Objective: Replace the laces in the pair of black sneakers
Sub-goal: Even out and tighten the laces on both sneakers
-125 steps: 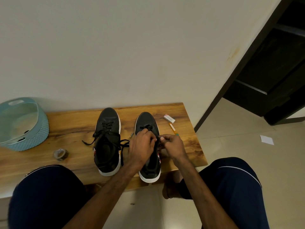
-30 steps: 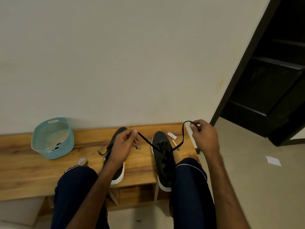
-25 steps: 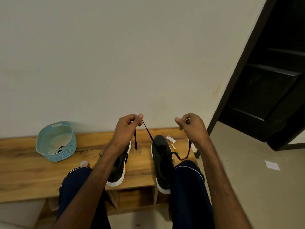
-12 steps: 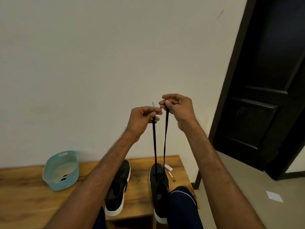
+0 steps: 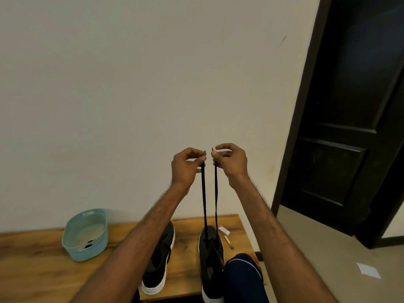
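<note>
Both raised hands, left and right, each pinch one lace end; two sneakers sit on the surface.

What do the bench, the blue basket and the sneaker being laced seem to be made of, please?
Bench: wood, visible grain, slight sheen, likely varnished.
Basket: probably moulded plastic, matte, ribbed woven-look wall.
Sneaker: smooth black upper, leather or synthetic; white, seemingly rubber sole.

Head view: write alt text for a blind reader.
The left hand and right hand each pinch one end of a black lace, held taut above a sneaker on a wooden bench. Another sneaker and a blue basket sit nearby.
</note>
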Demonstrator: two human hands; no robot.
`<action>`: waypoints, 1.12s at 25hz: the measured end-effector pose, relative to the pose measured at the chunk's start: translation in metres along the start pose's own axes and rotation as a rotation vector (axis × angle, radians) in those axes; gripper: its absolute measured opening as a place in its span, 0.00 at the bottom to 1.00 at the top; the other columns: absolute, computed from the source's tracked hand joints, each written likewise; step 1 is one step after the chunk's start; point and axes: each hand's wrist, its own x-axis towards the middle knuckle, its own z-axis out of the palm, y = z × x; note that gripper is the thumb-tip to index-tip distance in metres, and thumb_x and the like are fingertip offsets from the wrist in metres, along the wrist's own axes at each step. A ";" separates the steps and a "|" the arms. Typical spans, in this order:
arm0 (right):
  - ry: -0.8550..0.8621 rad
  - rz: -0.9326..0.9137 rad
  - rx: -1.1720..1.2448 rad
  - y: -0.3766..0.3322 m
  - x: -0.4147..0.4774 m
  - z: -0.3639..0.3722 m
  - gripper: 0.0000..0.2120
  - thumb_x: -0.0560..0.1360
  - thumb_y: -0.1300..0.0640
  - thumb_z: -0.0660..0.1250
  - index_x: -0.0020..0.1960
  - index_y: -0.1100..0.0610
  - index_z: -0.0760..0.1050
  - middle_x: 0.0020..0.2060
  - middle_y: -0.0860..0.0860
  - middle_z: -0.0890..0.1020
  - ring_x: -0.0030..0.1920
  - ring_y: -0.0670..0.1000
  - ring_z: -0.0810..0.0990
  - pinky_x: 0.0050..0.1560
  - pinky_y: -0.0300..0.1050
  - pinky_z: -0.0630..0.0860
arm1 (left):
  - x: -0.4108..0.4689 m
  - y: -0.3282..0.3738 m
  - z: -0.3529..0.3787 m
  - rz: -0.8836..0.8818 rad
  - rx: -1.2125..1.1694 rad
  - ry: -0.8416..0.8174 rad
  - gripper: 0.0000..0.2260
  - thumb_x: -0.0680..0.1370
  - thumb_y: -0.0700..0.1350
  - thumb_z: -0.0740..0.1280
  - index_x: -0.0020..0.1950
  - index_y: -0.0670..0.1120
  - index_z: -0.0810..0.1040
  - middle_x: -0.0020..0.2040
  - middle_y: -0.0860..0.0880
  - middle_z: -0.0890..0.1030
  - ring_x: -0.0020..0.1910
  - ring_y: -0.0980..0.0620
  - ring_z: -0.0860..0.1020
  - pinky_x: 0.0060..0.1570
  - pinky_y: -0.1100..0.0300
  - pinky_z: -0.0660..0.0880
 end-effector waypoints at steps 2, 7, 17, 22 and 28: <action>-0.004 0.013 0.028 0.008 -0.002 0.005 0.03 0.73 0.65 0.74 0.46 0.62 0.81 0.37 0.59 0.84 0.37 0.54 0.84 0.43 0.48 0.83 | -0.003 -0.002 0.002 0.015 0.052 -0.005 0.04 0.74 0.38 0.75 0.47 0.44 0.84 0.43 0.47 0.85 0.41 0.48 0.84 0.43 0.48 0.83; -0.127 0.019 0.025 0.022 -0.004 0.008 0.05 0.79 0.62 0.69 0.48 0.61 0.83 0.44 0.58 0.86 0.45 0.57 0.86 0.49 0.48 0.83 | -0.001 -0.004 0.002 -0.004 0.115 -0.004 0.12 0.74 0.41 0.75 0.56 0.47 0.80 0.43 0.47 0.84 0.36 0.50 0.84 0.34 0.56 0.82; -0.124 0.226 -0.016 0.080 -0.030 0.007 0.05 0.76 0.63 0.71 0.51 0.62 0.83 0.43 0.57 0.86 0.38 0.56 0.86 0.43 0.49 0.84 | -0.022 -0.076 -0.011 -0.043 0.529 -0.057 0.07 0.75 0.55 0.73 0.42 0.53 0.79 0.41 0.57 0.82 0.34 0.58 0.82 0.36 0.52 0.81; -0.046 0.360 -0.114 0.143 -0.049 0.000 0.07 0.75 0.62 0.70 0.53 0.60 0.80 0.42 0.58 0.85 0.35 0.55 0.85 0.35 0.44 0.80 | -0.058 -0.131 -0.010 -0.264 0.367 -0.260 0.09 0.76 0.48 0.73 0.45 0.45 0.77 0.42 0.50 0.85 0.36 0.54 0.84 0.36 0.56 0.79; -0.301 0.412 -0.306 0.205 -0.069 -0.016 0.08 0.80 0.58 0.67 0.52 0.61 0.83 0.43 0.51 0.86 0.43 0.44 0.84 0.47 0.41 0.79 | -0.076 -0.185 -0.013 -0.197 0.523 -0.224 0.08 0.74 0.50 0.74 0.42 0.50 0.77 0.40 0.55 0.83 0.43 0.57 0.81 0.45 0.50 0.80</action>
